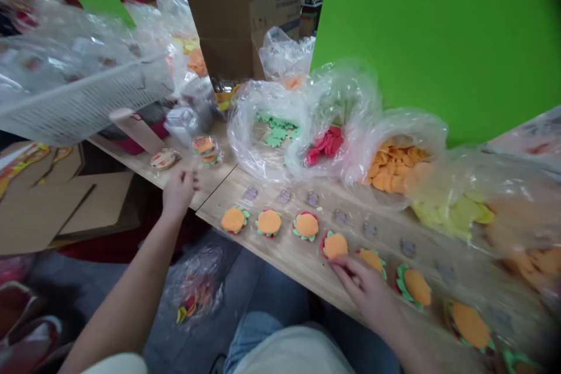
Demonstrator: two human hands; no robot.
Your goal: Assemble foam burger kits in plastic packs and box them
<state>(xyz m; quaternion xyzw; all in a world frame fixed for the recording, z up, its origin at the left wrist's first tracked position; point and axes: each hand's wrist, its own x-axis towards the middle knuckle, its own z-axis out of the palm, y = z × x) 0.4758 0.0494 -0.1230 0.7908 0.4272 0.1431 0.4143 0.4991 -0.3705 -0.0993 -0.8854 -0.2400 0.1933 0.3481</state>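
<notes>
My right hand rests its fingertips on the wooden board, against a felt burger with an orange top on green and red layers. Several such burgers lie in a row along the board, with small clear packets behind them. My left hand hangs curled over the board's edge, nearest a small wrapped burger and a round tan piece. Clear bags hold green, red, orange and yellow felt pieces.
A white plastic basket tilts over the board at upper left. Behind stand an open cardboard box and a green panel. Flattened cardboard lies left of the board, and a small plastic bag lies on the floor.
</notes>
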